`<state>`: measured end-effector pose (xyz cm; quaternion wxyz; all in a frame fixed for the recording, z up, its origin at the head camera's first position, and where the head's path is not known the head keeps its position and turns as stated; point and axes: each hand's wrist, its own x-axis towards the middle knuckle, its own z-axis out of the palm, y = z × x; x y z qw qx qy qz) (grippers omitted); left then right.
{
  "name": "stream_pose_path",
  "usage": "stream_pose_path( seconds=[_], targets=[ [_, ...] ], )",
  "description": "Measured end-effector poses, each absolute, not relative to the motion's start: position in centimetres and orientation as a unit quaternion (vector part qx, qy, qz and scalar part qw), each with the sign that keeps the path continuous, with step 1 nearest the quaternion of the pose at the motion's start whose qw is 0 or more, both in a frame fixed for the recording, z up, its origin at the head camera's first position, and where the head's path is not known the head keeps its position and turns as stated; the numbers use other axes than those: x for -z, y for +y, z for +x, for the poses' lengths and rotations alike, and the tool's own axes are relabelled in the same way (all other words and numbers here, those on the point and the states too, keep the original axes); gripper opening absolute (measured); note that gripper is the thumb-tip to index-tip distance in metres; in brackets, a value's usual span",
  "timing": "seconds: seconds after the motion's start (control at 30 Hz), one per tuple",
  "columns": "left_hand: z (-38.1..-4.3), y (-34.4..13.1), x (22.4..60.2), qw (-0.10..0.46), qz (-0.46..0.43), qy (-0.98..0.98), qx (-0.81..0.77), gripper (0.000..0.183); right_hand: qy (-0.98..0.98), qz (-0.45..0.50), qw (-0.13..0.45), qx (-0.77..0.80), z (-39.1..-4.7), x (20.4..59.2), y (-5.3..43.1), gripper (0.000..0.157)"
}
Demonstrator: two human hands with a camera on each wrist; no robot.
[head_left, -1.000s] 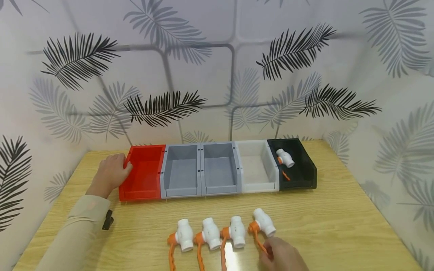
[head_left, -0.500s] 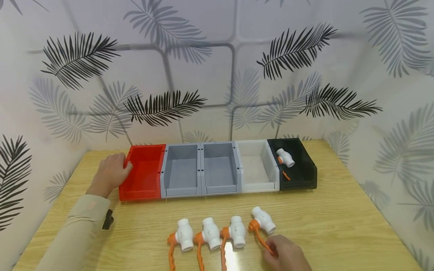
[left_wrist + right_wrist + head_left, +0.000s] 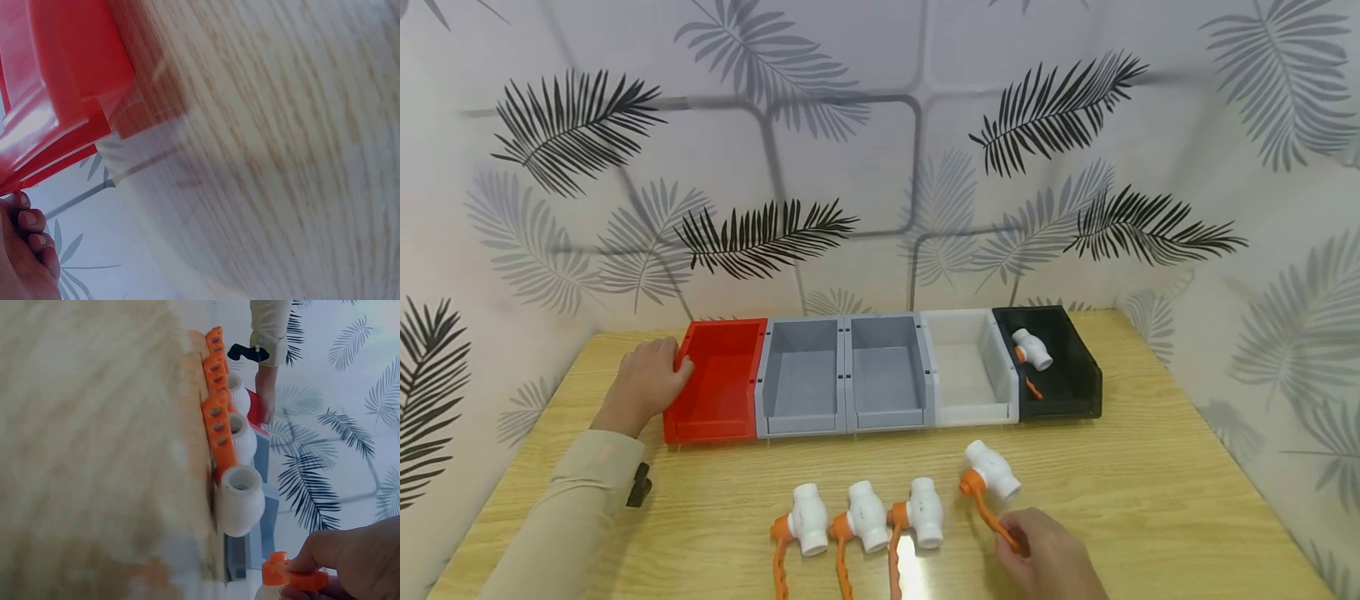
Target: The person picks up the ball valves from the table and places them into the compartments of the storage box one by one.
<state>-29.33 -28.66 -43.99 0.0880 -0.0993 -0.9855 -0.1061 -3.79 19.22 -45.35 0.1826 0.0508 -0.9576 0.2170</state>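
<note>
My right hand (image 3: 1048, 554) pinches the orange handle of a white ball valve (image 3: 992, 469) between thumb and fingers. The valve's white body points away from me, and in the right wrist view the orange handle (image 3: 300, 579) shows between my fingertips. Left of it, three similar ball valves lie in a row: one valve (image 3: 926, 512), another valve (image 3: 868, 517) and the leftmost valve (image 3: 809, 520), handles toward me. At the far left, my left hand (image 3: 647, 379) grips the side wall of a red bin (image 3: 711, 432), thumb over its rim and fingers curled against the outside.
Right of the red bin, joined in one row, stand two grey bins (image 3: 801, 426), a white bin (image 3: 973, 412) and a black bin (image 3: 1063, 408). Another ball valve (image 3: 1033, 350) lies inside the black one. A patterned wall (image 3: 880, 192) rises behind the wooden table (image 3: 1150, 500).
My right hand has moved slightly right and forward, carrying the ball valve with it away from the row. The left hand stays on the red bin.
</note>
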Motion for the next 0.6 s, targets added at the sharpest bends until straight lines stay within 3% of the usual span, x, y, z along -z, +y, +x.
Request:
stream_pose_path(
  seconds=[0.17, 0.33, 0.6],
  targets=[
    [-29.4, -28.8, 44.1, 0.085, -0.099, -0.986, 0.107, 0.02, -0.964, 0.019, 0.143, -0.225, -4.6, 43.5, 19.7, 0.015],
    [-29.4, -28.8, 44.1, 0.078, -0.096, -0.986, 0.107, 0.019, -0.965, 0.011, 0.141, -0.22, -5.8, 42.0, 20.6, 0.015],
    [-29.4, -28.7, 44.0, 0.087, -0.1, -0.986, 0.104, 0.019, -0.952, 0.036, 0.207, -0.224, -8.6, 41.2, 21.8, 0.011]
  ],
)
